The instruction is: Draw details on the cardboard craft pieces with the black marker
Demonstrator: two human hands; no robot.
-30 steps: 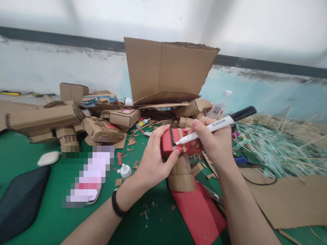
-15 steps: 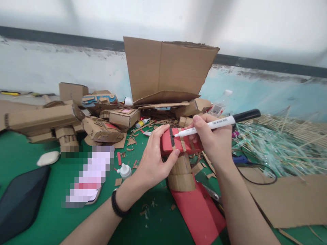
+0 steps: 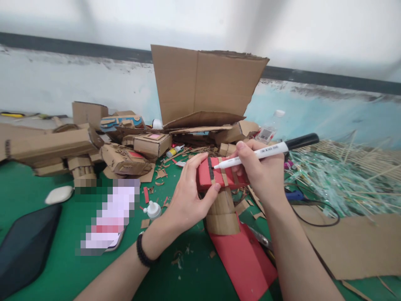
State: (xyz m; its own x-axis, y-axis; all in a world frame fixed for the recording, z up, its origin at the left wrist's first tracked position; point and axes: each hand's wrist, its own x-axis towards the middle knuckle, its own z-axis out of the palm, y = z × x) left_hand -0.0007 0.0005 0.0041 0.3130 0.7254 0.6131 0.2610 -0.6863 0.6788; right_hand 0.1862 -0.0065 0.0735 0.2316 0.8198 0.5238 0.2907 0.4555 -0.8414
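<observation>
A small red-covered cardboard block (image 3: 205, 177) with brown strips and a black line on top sits on a brown cardboard cylinder (image 3: 222, 213). My left hand (image 3: 188, 196) grips the block's left side, thumb on its front. My right hand (image 3: 261, 171) holds a white marker with a black cap (image 3: 269, 151). The marker's tip touches the block's top beside the black line. A red paper sheet (image 3: 246, 261) lies under the cylinder on the green mat (image 3: 194, 276).
A big open cardboard box (image 3: 203, 88) stands behind, with cardboard models (image 3: 125, 159) and scraps to the left. A phone (image 3: 108, 217), a dark case (image 3: 26, 246) and a small white bottle (image 3: 153, 209) lie at left. Sticks, plastic strips (image 3: 341, 175), a black cable and a flat cardboard sheet (image 3: 360, 246) are at right.
The marker tip has moved up along the block's top, away from me, lengthening the black line. My left hand has kept its grip.
</observation>
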